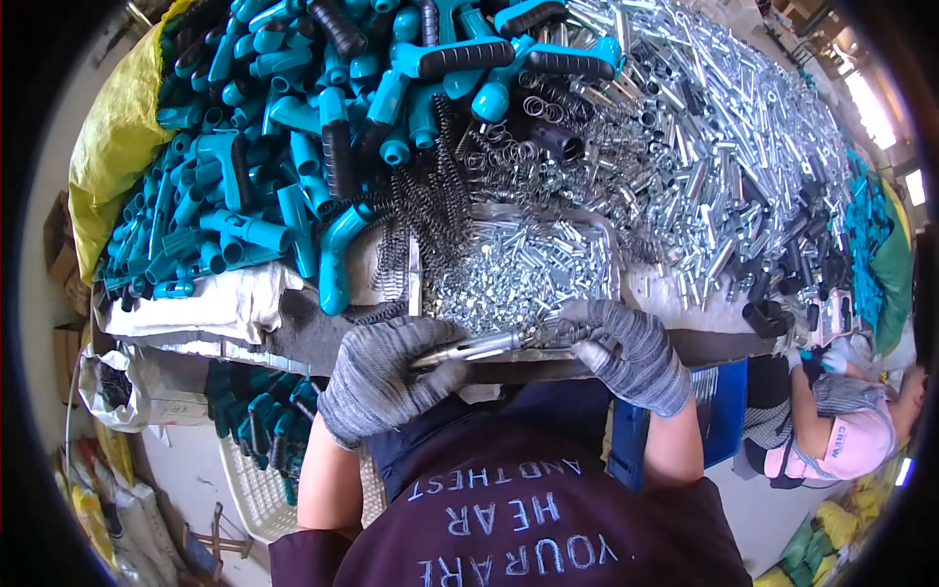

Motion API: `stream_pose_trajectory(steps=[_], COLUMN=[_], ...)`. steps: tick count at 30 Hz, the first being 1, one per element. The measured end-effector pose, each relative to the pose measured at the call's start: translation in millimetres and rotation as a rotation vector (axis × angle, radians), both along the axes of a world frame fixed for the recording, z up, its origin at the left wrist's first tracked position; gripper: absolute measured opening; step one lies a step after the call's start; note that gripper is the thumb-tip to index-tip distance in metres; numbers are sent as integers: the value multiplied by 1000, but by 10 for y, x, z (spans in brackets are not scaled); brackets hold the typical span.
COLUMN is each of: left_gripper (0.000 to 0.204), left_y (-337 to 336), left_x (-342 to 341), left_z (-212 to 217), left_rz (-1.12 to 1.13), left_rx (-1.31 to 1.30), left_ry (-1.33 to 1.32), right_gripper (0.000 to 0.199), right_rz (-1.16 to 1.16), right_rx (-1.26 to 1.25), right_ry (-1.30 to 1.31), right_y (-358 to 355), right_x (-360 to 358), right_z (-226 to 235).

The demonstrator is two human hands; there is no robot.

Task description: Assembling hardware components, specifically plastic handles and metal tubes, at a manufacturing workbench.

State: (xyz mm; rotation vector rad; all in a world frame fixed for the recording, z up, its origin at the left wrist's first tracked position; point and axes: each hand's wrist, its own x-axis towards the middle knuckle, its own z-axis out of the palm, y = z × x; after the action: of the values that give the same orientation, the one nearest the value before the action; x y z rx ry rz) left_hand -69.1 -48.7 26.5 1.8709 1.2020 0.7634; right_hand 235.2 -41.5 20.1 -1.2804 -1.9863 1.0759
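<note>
Apparently partway | left hand (377, 379) gripped metal tube (484, 345) | right hand (638, 357) neared its end, pinch I couldn't confirm | metal pins (514, 269) lay loose, unfitted

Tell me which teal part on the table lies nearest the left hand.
The bent teal part with the smooth, rounded lower end, just beyond the left hand; the other teal parts lie farther back or leftward.

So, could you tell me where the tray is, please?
In the head view, the tray is central at the near table edge, just beyond the left hand and right hand, dark springs to its left.
</note>
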Motion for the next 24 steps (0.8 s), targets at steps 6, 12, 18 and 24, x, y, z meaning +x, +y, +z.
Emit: stream_pose_trajectory(steps=[6,12,18,24], left_gripper=[42,51,46,32], left_y=[51,-103,-48,37], left_x=[143,621,602,239], left_z=[164,99,19,-532], left_rz=[-127,-171,-206,521], left_rx=[-27,13,-48,-111], left_ry=[120,446,274,-391], right_gripper=[30,35,36,44], right_rz=[149,189,66,428], right_rx=[-8,-26,-454,-615], right_ry=[83,146,322,398], right_y=[-70,-241,-414,-817], right_x=[-108,-265,16,1306], right_z=[-99,-297,-435,-978])
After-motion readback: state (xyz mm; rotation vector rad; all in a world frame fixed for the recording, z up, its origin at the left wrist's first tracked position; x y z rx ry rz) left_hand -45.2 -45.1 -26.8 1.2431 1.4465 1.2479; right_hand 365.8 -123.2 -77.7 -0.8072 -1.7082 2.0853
